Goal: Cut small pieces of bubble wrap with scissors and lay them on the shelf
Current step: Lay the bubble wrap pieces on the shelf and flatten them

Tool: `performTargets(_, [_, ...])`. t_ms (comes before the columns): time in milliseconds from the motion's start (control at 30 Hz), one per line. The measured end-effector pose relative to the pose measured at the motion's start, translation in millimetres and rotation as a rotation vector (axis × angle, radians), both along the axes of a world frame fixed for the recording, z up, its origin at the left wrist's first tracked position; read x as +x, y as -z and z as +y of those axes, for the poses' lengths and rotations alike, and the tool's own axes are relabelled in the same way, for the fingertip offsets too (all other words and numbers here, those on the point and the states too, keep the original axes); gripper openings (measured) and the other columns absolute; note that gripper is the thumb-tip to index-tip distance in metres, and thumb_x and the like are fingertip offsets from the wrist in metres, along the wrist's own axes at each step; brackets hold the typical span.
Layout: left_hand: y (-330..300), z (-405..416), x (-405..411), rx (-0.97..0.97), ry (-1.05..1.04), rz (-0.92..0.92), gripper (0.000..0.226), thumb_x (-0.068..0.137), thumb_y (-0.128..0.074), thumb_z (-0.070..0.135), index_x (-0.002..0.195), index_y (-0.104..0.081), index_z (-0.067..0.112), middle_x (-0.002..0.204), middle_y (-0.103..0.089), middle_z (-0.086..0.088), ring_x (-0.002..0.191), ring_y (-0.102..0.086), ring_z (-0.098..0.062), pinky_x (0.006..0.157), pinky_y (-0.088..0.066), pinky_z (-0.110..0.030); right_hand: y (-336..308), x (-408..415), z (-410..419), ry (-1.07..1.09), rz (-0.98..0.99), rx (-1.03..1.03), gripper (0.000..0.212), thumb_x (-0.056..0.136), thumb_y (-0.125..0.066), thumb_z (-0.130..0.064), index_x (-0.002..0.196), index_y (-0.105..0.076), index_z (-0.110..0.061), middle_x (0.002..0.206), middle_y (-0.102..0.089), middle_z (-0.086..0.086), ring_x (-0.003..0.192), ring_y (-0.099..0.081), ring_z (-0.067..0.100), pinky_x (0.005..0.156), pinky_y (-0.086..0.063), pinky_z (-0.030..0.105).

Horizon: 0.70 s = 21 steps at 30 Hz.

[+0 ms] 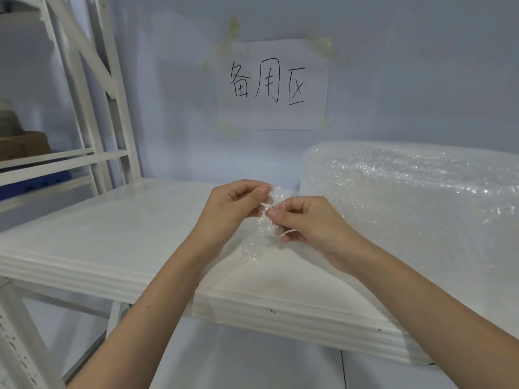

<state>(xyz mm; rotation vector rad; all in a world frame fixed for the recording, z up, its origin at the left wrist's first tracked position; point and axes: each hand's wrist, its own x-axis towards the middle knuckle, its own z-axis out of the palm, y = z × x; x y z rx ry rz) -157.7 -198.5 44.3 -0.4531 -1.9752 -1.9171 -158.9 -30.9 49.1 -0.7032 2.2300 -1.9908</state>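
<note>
Head view | left hand (237,204) and right hand (304,220) both pinch a small bubble wrap piece (259,228) above the shelf (112,234) near its front edge, likely spreading it to lay flat | roll (407,197) at right | scissors unseen

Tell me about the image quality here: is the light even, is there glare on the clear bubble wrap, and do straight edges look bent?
Head view: soft, even, bluish light with faint shadows; small glints sparkle on the big clear bubble wrap roll; the small transparent bubble wrap piece between left hand and right hand nearly melts into the white shelf board; wide-angle bending curves the shelf edge and frame.
</note>
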Motion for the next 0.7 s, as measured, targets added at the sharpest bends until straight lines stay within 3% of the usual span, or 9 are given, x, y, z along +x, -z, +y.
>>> performTargets(133, [1.9,-0.7,3.0,-0.02,0.047,-0.026,0.01,0.09,-0.067,0.016,0.096,-0.075,0.013,0.082,-0.074,0.0,0.079,-0.068,-0.016,0.089,-0.056,-0.037,0.4,0.1,-0.1,0.011,0.002,0.005,0.013,0.084,-0.072,-0.019,0.073,-0.069,-0.014,0.069,-0.059,0.0,0.065,-0.057,0.011,0.063,-0.052,0.026])
performTargets(267, [3.2,-1.5,4.8,-0.014,0.087,-0.034,0.006,0.088,-0.069,0.012,0.092,-0.074,0.012,0.08,-0.075,-0.005,0.08,-0.071,-0.019,0.092,-0.056,-0.041,0.8,0.3,0.1,0.012,-0.001,0.002,0.007,0.084,-0.072,-0.017,0.082,-0.071,-0.01,0.071,-0.061,0.0,0.066,-0.057,0.01,0.062,-0.052,0.025])
performTargets(400, [3.9,-2.9,6.4,0.007,0.092,-0.034,0.004,0.088,-0.069,0.01,0.089,-0.072,0.01,0.077,-0.074,-0.003,0.077,-0.071,-0.017,0.087,-0.056,-0.033,1.4,1.0,-0.1,-0.004,-0.008,-0.009,0.008,0.085,-0.07,-0.014,0.085,-0.072,-0.007,0.069,-0.062,0.0,0.065,-0.058,0.01,0.061,-0.052,0.023])
performTargets(567, [4.2,-3.4,7.9,0.008,0.073,-0.038,0.007,0.087,-0.07,0.009,0.087,-0.073,0.015,0.078,-0.073,-0.002,0.08,-0.069,-0.019,0.094,-0.053,-0.043,1.2,2.2,-0.5,-0.022,-0.016,-0.007,0.005,0.085,-0.07,-0.01,0.084,-0.075,-0.009,0.072,-0.067,-0.001,0.068,-0.06,0.01,0.063,-0.052,0.022])
performTargets(700, [5.4,-3.5,9.1,0.01,0.071,-0.042,0.007,0.087,-0.07,0.009,0.09,-0.074,0.014,0.078,-0.074,-0.005,0.08,-0.069,-0.019,0.093,-0.052,-0.043,1.8,2.4,0.1,-0.044,-0.017,0.018,0.006,0.085,-0.068,-0.007,0.084,-0.074,-0.009,0.073,-0.065,-0.001,0.071,-0.06,0.01,0.064,-0.052,0.023])
